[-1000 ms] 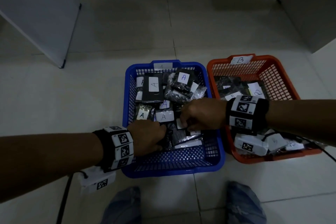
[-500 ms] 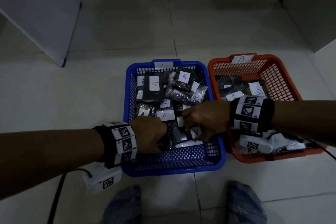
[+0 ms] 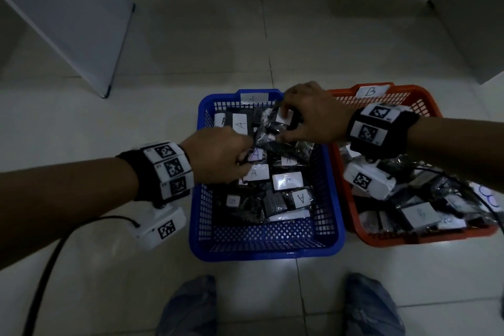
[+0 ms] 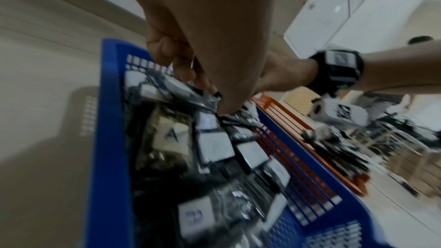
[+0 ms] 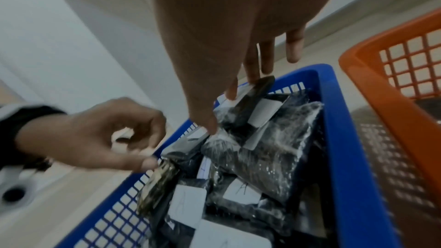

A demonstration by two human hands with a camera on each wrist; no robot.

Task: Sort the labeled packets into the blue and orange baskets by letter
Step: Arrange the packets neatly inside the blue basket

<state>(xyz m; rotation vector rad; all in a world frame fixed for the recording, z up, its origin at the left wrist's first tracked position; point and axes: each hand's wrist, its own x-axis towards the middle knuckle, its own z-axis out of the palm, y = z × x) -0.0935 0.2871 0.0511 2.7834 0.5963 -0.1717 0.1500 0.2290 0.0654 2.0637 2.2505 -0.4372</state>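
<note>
1. Blue plastic mesh basket and orange plastic mesh basket sit side by side on the tiled floor, touching or nearly so; dim light, many packet labels unreadable.
2. Right hand is over the far end of the blue basket; its fingers and thumb pinch a clear-wrapped dark packet with white label. The label's letter is hidden by the fingers in the head view, blurred in the right wrist view.
3. Left hand is over the blue basket's left middle, fingers curled; left wrist view shows fingertips on the packet pile, but can't tell if they grip anything.
4. Packets marked A fill the blue basket.
5. Packets marked B lie in the orange basket, partly covered by the right wrist camera.
6. Orange basket cut off at the right edge.
</note>
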